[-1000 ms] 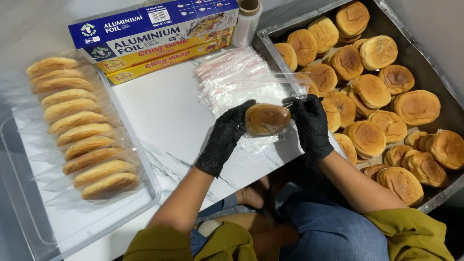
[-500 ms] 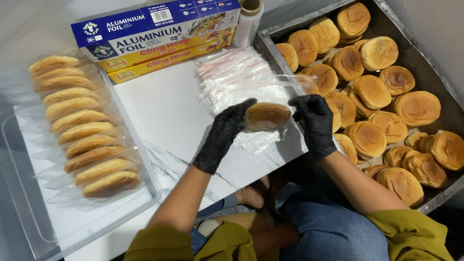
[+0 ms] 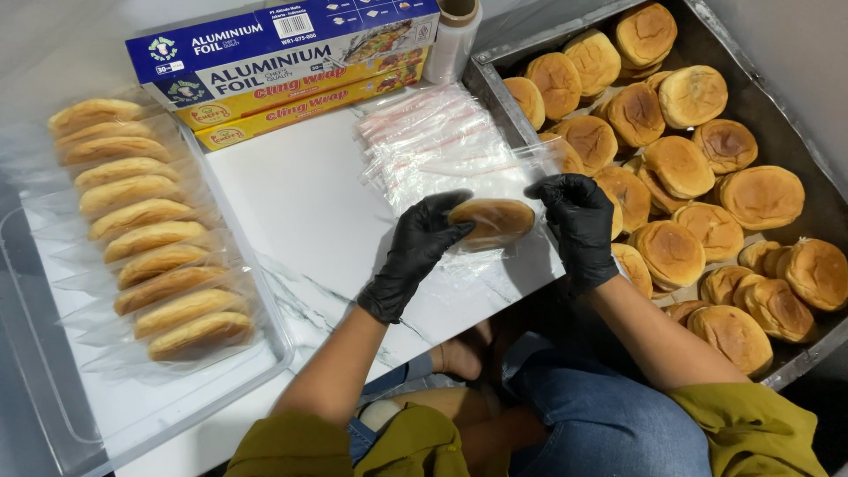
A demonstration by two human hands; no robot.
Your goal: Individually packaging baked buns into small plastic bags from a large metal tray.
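Bun [image 3: 491, 222] sits at the frame's centre, held just above the white desk [image 3: 309, 221], apparently inside a clear bag [image 3: 503, 181] whose open edge rises toward the upper right. The left hand [image 3: 413, 256], in a black glove, has its fingers [image 3: 442, 212] clenched on the bun's left end; the right hand [image 3: 579, 225], also gloved, pinches the bag at the bun's right end. Just above lies a heap of empty bags [image 3: 433, 141], with two long boxes [image 3: 283, 62] and a film roll [image 3: 455, 35] beyond. At left, a clear tray [image 3: 62, 415] carries a row of bagged buns [image 3: 150, 238]; at right, a metal tray [image 3: 768, 97] holds many bare buns [image 3: 689, 168], so I judge most of the bagging remains.
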